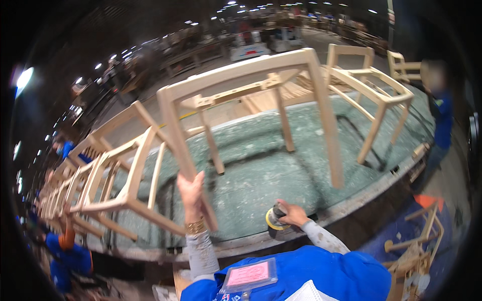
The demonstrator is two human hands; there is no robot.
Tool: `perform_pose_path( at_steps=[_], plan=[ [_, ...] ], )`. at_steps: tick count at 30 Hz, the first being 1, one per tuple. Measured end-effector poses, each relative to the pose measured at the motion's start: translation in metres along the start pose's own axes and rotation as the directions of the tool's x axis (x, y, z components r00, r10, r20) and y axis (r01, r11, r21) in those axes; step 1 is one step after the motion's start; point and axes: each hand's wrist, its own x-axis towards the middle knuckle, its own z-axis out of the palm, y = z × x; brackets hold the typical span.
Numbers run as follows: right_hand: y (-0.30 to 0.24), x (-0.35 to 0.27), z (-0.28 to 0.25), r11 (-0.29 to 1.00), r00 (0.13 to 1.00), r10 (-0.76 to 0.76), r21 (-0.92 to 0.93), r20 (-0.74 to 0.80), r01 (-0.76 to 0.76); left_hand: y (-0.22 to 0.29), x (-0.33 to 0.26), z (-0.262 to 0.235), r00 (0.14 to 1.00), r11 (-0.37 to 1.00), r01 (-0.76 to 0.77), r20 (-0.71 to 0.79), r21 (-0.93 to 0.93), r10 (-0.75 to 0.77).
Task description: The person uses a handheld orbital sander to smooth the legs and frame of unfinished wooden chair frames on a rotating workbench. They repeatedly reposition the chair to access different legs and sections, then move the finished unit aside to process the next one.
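One pale wooden chair frame [241, 71], centre of a green worktop [251, 193], its back toward the near side; one left hand [191, 193], fingers wrapped round the frame's near left leg; one right hand [293, 215], fingers closed on a round sander [274, 217] with yellow rim, by the worktop's near edge, apart from the frame; contact between sander and worktop cannot be told; one similar frame [370, 133], right; one row of frames [105, 206], left; one co-worker in blue [443, 123], far right
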Motion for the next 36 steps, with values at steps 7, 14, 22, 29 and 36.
perform_pose_path(
  at_steps=[7,14,22,29,36],
  plan=[
    [-0.084,-0.027,-0.098,0.934,0.928,-0.142,0.263,-0.345,0.241,-0.003,0.002,-0.007,0.962,0.886,0.197,0.257,-0.420,-0.091],
    [-0.138,-0.022,-0.153,0.839,0.787,-0.270,0.266,-0.555,0.475,-0.004,0.002,-0.012,0.954,0.882,0.187,0.296,-0.433,-0.057],
    [-0.246,0.015,-0.184,0.778,0.549,-0.537,-0.125,-0.641,0.615,-0.018,-0.013,-0.029,0.876,0.812,0.299,0.481,-0.501,-0.026],
    [-0.334,0.036,-0.193,0.712,0.541,-0.702,-0.485,-0.464,0.508,-0.037,-0.026,-0.028,0.851,0.736,0.403,0.518,-0.544,-0.084],
    [-0.345,0.029,-0.170,0.642,0.563,-0.752,-0.574,-0.342,0.509,-0.049,-0.015,-0.024,0.889,0.738,0.296,0.458,-0.606,0.020]
  ],
)
